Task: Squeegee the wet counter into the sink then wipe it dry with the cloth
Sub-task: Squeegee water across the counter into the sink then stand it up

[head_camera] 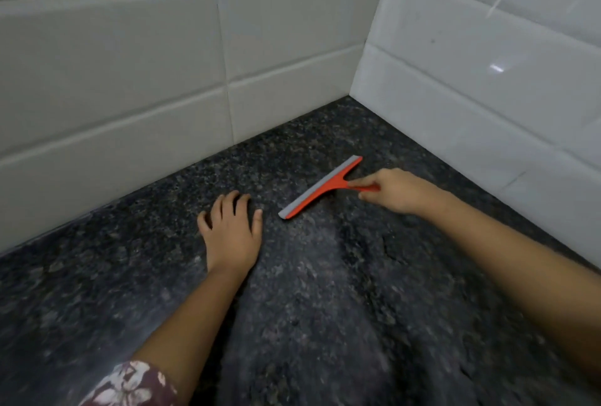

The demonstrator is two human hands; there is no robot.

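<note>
Right hand grips the handle of the orange plastic squeegee with its grey rubber blade, lying on the dark speckled stone table near the tiled corner; left hand rests open beside it. Light, stiff tool (blade probably flexible), best held by the handle.

The bench fills the lower half of the frame and narrows to a corner right of centre. There the back wall, across the upper left, meets the side wall, at the upper right. The squeegee lies on the bench at centre, slanting from lower left to upper right. The right hand, just right of it, grips its handle. The left hand rests on the bench left of the squeegee's lower end, near but apart. A sleeve sits at the bottom left edge.
</note>
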